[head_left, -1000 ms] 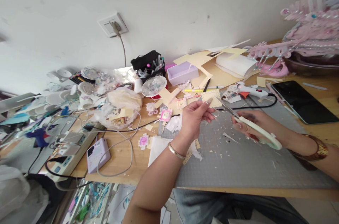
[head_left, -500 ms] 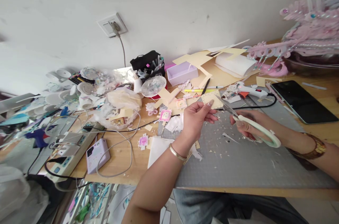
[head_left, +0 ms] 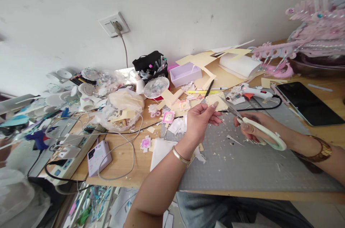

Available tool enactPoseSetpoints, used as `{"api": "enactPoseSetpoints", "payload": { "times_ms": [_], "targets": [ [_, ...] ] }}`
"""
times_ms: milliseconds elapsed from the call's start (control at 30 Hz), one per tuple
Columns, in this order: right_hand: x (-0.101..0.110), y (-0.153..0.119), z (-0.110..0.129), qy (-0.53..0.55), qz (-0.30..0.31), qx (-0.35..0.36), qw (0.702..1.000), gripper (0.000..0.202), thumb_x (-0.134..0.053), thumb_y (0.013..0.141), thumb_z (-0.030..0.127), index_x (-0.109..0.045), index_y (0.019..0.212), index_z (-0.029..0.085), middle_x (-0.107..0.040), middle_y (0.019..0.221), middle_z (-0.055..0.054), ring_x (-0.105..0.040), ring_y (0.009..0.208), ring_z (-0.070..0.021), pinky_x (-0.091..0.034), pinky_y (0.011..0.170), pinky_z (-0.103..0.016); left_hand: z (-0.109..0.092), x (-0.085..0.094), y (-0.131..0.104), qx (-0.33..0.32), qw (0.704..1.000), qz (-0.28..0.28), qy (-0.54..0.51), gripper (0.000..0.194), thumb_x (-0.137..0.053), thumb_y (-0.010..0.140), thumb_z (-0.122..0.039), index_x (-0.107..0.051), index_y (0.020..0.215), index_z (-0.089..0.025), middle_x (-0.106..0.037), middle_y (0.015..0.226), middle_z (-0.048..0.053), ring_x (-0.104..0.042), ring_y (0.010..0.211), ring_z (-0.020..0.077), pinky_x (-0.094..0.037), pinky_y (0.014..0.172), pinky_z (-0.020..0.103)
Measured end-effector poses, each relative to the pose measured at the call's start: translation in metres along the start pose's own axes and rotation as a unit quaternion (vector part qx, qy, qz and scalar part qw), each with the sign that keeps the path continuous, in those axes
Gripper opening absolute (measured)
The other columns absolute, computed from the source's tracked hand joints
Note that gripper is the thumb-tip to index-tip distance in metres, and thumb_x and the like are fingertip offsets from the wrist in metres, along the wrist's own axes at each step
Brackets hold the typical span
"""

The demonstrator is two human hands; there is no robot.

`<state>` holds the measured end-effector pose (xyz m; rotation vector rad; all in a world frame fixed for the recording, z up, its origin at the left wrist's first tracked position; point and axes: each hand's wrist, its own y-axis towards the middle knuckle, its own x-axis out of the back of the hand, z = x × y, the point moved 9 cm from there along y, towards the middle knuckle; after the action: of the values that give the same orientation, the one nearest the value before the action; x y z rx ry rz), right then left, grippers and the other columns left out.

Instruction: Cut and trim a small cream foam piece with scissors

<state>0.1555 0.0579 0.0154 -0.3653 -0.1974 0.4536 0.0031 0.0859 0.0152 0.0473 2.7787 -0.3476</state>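
Pinched between the thumb and fingers of my left hand [head_left: 202, 118] is a small cream card piece [head_left: 217, 101] with a scalloped edge. My right hand [head_left: 254, 127] is closed round the pale green handles of a pair of scissors [head_left: 265, 133]. The blades point up and left and meet the right edge of the card. Both hands are above a grey cutting mat [head_left: 231, 170] strewn with small paper scraps. A pink-edged paper piece [head_left: 168, 117] lies left of my left hand, near crumpled white paper [head_left: 178, 126].
A white glue gun [head_left: 258, 92] and a dark phone [head_left: 309, 103] lie at the right. Behind the hands are a lilac box [head_left: 185, 74] and cream card sheets. A power strip [head_left: 72, 159], a lilac power bank [head_left: 99, 158] and loose cables occupy the left.
Both hands, the card and the scissors look almost unmoved. At the far left edge, part of a person's arm has come into view.
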Motion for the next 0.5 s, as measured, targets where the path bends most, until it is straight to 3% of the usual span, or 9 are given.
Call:
{"api": "enactPoseSetpoints", "payload": {
  "times_ms": [267,500],
  "targets": [
    [0.003,0.001,-0.007,-0.006,0.009,-0.003,1.000,0.053,-0.079,0.066,0.069,-0.054,0.076,0.023,-0.046,0.052,0.008,-0.039,0.042,-0.0077,-0.033,0.038,-0.021,0.002,0.000,0.002,0.009,1.000,0.006,-0.007,0.048,-0.087,0.064,-0.054,-0.058,0.069,-0.016,-0.072,0.068,0.005,-0.064,0.049,0.0117,-0.047,0.046,0.022],
    [0.007,0.004,-0.013,-0.028,-0.001,0.009,1.000,0.053,-0.085,0.062,0.064,-0.055,0.075,0.022,-0.045,0.057,0.007,-0.040,0.043,-0.0074,-0.032,0.037,-0.021,0.000,0.001,0.002,0.005,1.000,0.008,-0.016,0.048,-0.088,0.063,-0.053,-0.058,0.068,-0.016,-0.070,0.065,0.003,-0.061,0.046,0.0101,-0.045,0.045,0.021]
  ]
}}
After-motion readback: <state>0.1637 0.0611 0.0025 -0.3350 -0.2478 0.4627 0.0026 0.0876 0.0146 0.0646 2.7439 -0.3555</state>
